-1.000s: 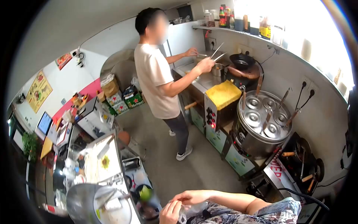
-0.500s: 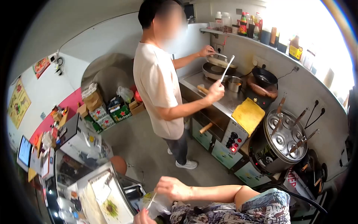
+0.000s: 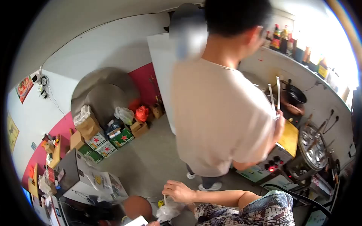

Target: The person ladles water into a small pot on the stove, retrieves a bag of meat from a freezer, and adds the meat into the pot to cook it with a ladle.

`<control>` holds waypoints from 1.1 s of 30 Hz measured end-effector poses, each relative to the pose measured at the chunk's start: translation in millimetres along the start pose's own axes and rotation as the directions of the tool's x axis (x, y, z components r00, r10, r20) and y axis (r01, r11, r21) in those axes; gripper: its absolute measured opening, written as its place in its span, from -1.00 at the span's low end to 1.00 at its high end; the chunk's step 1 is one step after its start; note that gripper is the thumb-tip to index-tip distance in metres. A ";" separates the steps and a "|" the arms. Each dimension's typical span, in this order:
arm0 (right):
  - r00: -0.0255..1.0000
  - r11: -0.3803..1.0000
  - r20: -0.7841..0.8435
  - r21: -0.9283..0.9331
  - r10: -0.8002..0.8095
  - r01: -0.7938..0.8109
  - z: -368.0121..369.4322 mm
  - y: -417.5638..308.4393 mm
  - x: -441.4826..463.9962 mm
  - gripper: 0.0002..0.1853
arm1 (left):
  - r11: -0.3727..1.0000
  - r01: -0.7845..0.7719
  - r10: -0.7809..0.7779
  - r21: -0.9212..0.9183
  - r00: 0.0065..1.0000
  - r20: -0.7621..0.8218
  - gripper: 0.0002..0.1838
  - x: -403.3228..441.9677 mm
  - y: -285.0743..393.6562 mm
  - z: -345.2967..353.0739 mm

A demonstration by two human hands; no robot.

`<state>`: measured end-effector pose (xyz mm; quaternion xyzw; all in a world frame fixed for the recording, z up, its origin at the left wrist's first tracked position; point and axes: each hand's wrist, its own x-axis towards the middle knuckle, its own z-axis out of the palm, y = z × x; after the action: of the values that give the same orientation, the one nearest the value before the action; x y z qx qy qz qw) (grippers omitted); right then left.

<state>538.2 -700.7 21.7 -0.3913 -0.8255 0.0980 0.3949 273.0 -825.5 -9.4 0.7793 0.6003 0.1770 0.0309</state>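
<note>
My right hand (image 3: 180, 191) reaches in from the lower right with its fingers closed. A crumpled clear plastic bag (image 3: 169, 211) hangs below them, and a thin pale strip (image 3: 164, 199) runs down from the fingertips. Only a sliver of my left hand (image 3: 154, 223) shows at the bottom edge, so its fingers are hidden. A white flat thing (image 3: 137, 221) lies beside it. Ahead stands a co-worker in a light T-shirt (image 3: 222, 120), back to me, whose hand (image 3: 279, 126) holds two long silver bars, perhaps tongs (image 3: 278, 94).
On the right are a steel cooker with several round baskets (image 3: 312, 145), a yellow cloth (image 3: 288, 137), a black pan (image 3: 295, 94) and shelved bottles (image 3: 277, 37). At left stand beer cartons (image 3: 122, 138), a grey-white cabinet (image 3: 81, 177) and a round brown stool seat (image 3: 137, 208).
My view has swung left. The co-worker has come nearer, turned their back and now blocks much of the counter. The white tray area at lower left has mostly left view.
</note>
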 end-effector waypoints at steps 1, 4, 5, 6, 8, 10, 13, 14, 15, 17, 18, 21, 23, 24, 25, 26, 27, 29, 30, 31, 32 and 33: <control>1.000 1.000 -0.013 0.010 -0.008 0.008 12.7 14.3 24.0 -0.83 | 0.985 -0.007 -0.004 -0.170 0.998 -0.069 -0.92 36.2 -8.5 6.5; 0.997 0.993 0.040 0.100 -0.066 0.062 51.6 52.9 93.4 -0.87 | 0.863 -0.089 -0.011 -0.498 0.981 -0.195 -0.88 139.8 -34.9 37.9; 0.997 0.992 0.033 0.107 -0.066 0.062 63.8 66.2 114.5 -0.87 | 0.856 -0.119 0.020 -0.503 0.980 -0.198 -0.88 169.1 -48.4 52.2; 0.997 0.988 0.055 0.147 -0.062 0.053 74.9 81.1 135.7 -0.86 | 0.731 -0.203 0.091 -0.652 0.975 -0.203 -0.88 218.2 -32.5 26.4; 0.990 0.974 0.137 0.226 -0.010 -0.021 92.2 110.9 183.0 -0.83 | 0.663 0.203 -0.074 -0.720 0.976 0.207 -0.79 277.4 -47.4 28.4; 0.993 0.977 0.120 0.211 -0.009 -0.017 117.6 146.3 225.3 -0.84 | 0.593 0.277 -0.071 -0.756 0.954 0.293 -0.75 327.7 -77.4 52.9; 0.996 0.976 0.087 0.216 0.017 -0.036 137.1 200.0 292.5 -0.90 | 0.536 0.253 0.035 -0.806 0.947 0.320 -0.63 412.1 -132.3 98.8; 0.996 0.967 0.080 0.246 0.050 -0.068 143.0 218.2 315.3 -0.94 | 0.561 0.181 -0.009 -0.808 0.977 0.213 -0.81 449.2 -131.7 91.7; 0.995 0.966 0.079 0.243 0.065 -0.083 155.5 239.7 336.1 -0.94 | 0.592 0.112 -0.043 -0.798 0.993 0.108 -0.83 481.6 -139.3 90.3; 0.996 0.968 0.012 0.233 0.091 -0.091 183.9 286.9 375.3 -0.95 | 0.396 0.269 -0.077 -0.878 0.962 0.261 -0.84 540.1 -169.7 116.2; 0.994 0.968 0.011 0.229 0.106 -0.106 195.6 308.5 396.7 -0.95 | 0.427 0.267 -0.059 -0.864 0.962 0.267 -0.81 570.1 -182.4 118.7; 0.925 0.874 0.074 0.306 0.374 -0.378 207.9 364.9 456.2 -0.91 | 0.433 0.312 -0.040 -0.846 0.944 0.327 -0.74 652.1 -213.8 114.4; 0.865 0.786 0.070 0.387 0.497 -0.483 220.6 404.7 491.6 -0.85 | 0.463 0.329 -0.005 -0.823 0.929 0.369 -0.75 697.4 -250.1 121.5; 0.809 0.753 0.072 0.326 0.583 -0.571 225.1 434.9 503.6 -0.82 | 0.466 0.327 0.015 -0.822 0.926 0.376 -0.75 729.0 -257.4 123.7; 0.746 0.708 0.068 0.265 0.663 -0.654 229.6 470.6 512.5 -0.78 | 0.536 0.245 0.029 -0.808 0.951 0.308 -0.79 759.8 -262.2 127.3; 0.699 0.671 0.080 0.220 0.711 -0.708 242.1 514.3 508.4 -0.72 | 0.604 0.173 0.058 -0.778 0.964 0.259 -0.80 784.0 -268.7 129.3; 0.672 0.645 0.068 0.227 0.737 -0.730 247.5 543.6 505.9 -0.72 | 0.608 0.179 0.085 -0.774 0.954 0.287 -0.80 807.3 -275.0 132.5; 0.522 0.520 0.063 0.046 0.850 -0.853 244.3 599.4 503.9 -0.64 | 0.622 0.276 0.017 -0.733 0.931 0.365 -0.78 857.4 -284.8 143.3; 0.508 0.506 0.054 0.049 0.860 -0.861 238.8 630.9 504.4 -0.64 | 0.639 0.242 0.032 -0.730 0.940 0.339 -0.77 881.7 -291.7 154.3; 0.382 0.395 0.142 -0.078 0.913 -0.915 231.7 663.2 503.7 -0.61 | 0.641 0.240 0.048 -0.729 0.936 0.350 -0.77 905.1 -295.5 165.0; 0.249 0.296 0.225 -0.206 0.942 -0.933 227.6 694.9 506.1 -0.57 | 0.643 0.278 0.012 -0.714 0.928 0.372 -0.76 928.3 -297.2 166.8; 0.235 0.308 0.243 -0.330 0.941 -0.892 218.1 727.6 508.6 -0.55 | 0.643 0.316 -0.025 -0.698 0.919 0.393 -0.75 951.8 -297.2 172.5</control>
<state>598.8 190.2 -174.1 -0.7938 -0.5031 0.3359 0.0627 258.2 186.3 -20.9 0.6539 0.5299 0.2636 0.4713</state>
